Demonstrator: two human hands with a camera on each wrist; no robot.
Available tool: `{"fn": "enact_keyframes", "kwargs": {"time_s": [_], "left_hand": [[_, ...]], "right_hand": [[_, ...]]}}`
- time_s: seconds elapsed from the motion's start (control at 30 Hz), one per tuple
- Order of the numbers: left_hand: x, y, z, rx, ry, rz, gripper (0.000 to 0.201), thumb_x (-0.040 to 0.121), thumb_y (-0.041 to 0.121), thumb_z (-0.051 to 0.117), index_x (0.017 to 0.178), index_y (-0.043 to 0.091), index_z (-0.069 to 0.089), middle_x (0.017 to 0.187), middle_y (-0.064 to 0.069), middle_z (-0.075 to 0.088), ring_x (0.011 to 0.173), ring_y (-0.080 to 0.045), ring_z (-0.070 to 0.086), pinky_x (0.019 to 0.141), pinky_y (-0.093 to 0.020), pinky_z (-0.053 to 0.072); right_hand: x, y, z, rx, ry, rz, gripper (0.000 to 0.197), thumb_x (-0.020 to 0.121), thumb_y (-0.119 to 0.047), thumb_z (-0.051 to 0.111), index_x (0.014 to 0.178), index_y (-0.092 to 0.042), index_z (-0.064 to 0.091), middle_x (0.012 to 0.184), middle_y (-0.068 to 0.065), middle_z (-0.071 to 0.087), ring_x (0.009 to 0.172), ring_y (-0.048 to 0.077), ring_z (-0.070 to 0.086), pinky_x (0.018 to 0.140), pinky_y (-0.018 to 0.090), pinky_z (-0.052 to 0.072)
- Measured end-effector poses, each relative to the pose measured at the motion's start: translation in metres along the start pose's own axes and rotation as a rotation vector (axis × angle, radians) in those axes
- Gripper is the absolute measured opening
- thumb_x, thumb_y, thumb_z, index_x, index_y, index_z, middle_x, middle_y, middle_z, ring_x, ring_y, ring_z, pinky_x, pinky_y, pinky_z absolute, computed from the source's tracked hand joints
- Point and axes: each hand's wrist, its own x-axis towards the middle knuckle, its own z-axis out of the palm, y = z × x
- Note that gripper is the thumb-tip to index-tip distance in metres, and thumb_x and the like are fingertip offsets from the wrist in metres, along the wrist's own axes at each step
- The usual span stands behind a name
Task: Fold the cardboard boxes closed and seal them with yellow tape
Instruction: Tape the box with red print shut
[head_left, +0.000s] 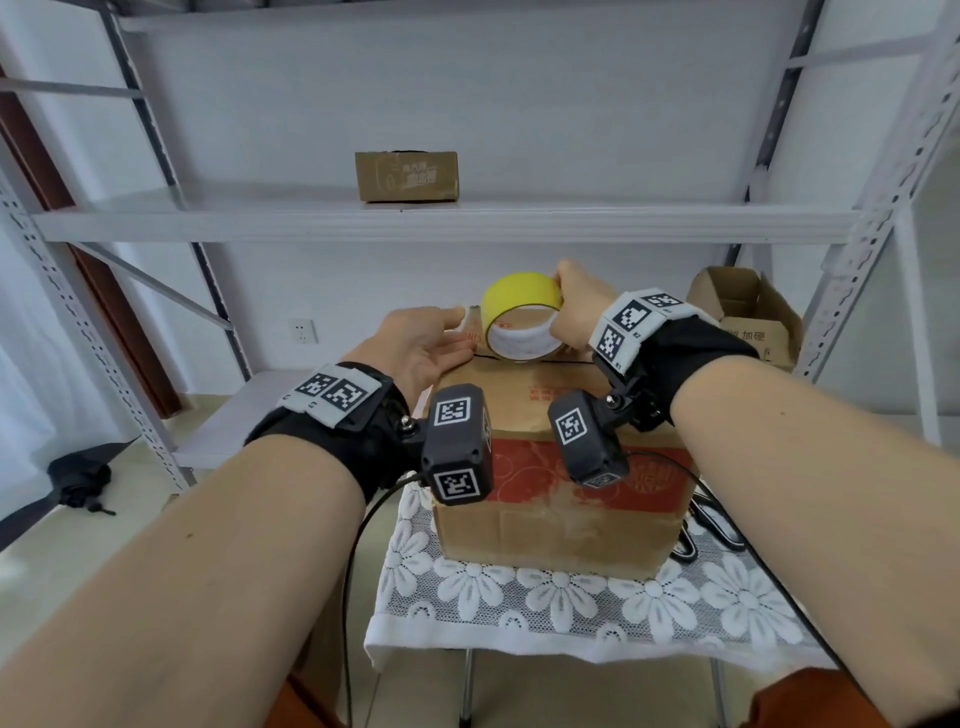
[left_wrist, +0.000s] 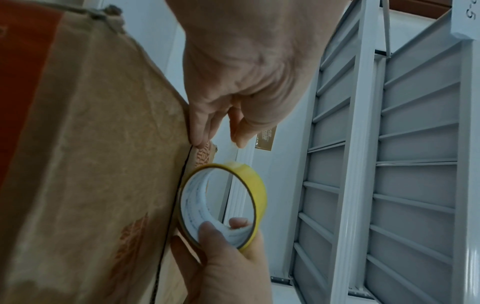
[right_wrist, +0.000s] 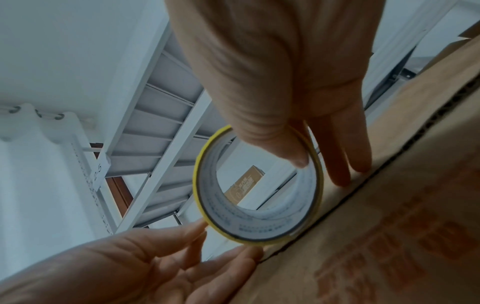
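The right hand (head_left: 574, 306) is wrapped around the roll of yellow tape (head_left: 522, 323), with the thumb inside the ring and the other fingers on the outside. The left hand (head_left: 421, 345) is loose and flat, and its fingers (left_wrist: 198, 123) reach toward the roll from the other side. In the left wrist view the fingertips sit right at the far end of the box seam (head_left: 535, 360). It looks like they may be catching the loose end of the tape there, but that bit is too blurry to be sure.

The big cardboard box (head_left: 556, 467) sits on the lace-covered worktop (head_left: 545, 613), right under both hands. Its top flaps are folded down. The seam is a dark line that runs from one hand across to the other (side to side, not toward the body). No yellow strip shows on the box yet.

The roll stands on its edge on top of the box, touching it, right over the seam and between the two hands. It is closer to the right hand, which holds it.

So the tape likely has to be pulled along that line, with the left hand pressing the end down and the right hand rolling away from it. If the roll drifts off the line, the flaps could stay loose.
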Motion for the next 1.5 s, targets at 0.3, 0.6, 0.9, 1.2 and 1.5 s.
{"fn": "enact_keyframes", "kwargs": {"time_s": [0.3, 0.6, 0.9, 1.2, 1.5], "left_hand": [[0.008, -0.001, -0.006, 0.012, 0.009, 0.0, 0.029, 0.101, 0.0, 0.044, 0.128, -0.01, 0.048, 0.112, -0.027, 0.057, 0.113, -0.037, 0.058, 0.09, -0.037, 0.05], [0.008, -0.003, -0.017, -0.119, -0.064, -0.029, 0.023, 0.101, 0.0, 0.044, 0.123, -0.006, 0.047, 0.104, -0.028, 0.058, 0.105, -0.036, 0.061, 0.091, -0.037, 0.05], [0.013, -0.005, -0.021, -0.214, -0.06, -0.042, 0.023, 0.099, -0.001, 0.048, 0.121, -0.008, 0.047, 0.119, -0.036, 0.054, 0.106, -0.041, 0.062, 0.084, -0.035, 0.055], [0.024, -0.017, -0.036, -0.251, 0.018, 0.017, 0.004, 0.093, -0.006, 0.056, 0.09, -0.006, 0.054, 0.093, -0.024, 0.056, 0.088, -0.028, 0.06, 0.078, -0.036, 0.058], [0.034, -0.022, -0.045, -0.261, -0.023, -0.023, 0.003, 0.093, -0.004, 0.057, 0.092, -0.007, 0.056, 0.089, -0.023, 0.059, 0.081, -0.026, 0.064, 0.061, -0.029, 0.061]], "right_hand": [[0.006, -0.001, -0.006, -0.172, -0.098, -0.035, 0.01, 0.093, -0.003, 0.044, 0.098, -0.008, 0.038, 0.073, 0.004, 0.039, 0.072, 0.025, 0.048, 0.062, 0.032, 0.037], [0.013, 0.01, -0.005, -0.058, -0.095, 0.059, 0.018, 0.087, -0.009, 0.056, 0.105, -0.005, 0.056, 0.094, 0.017, 0.059, 0.076, 0.029, 0.058, 0.071, 0.036, 0.051], [0.017, 0.003, 0.006, -0.138, -0.093, 0.066, 0.018, 0.096, -0.008, 0.044, 0.101, -0.001, 0.06, 0.083, 0.01, 0.057, 0.087, 0.028, 0.059, 0.069, 0.03, 0.039], [0.022, -0.015, 0.009, -0.174, -0.04, 0.065, 0.032, 0.096, -0.008, 0.043, 0.065, -0.012, 0.041, 0.063, 0.004, 0.043, 0.053, 0.016, 0.04, 0.049, 0.026, 0.03], [0.016, -0.033, 0.005, -0.253, -0.056, 0.088, 0.038, 0.098, -0.005, 0.04, 0.061, -0.01, 0.032, 0.064, 0.002, 0.034, 0.06, 0.018, 0.039, 0.053, 0.026, 0.03]]}}
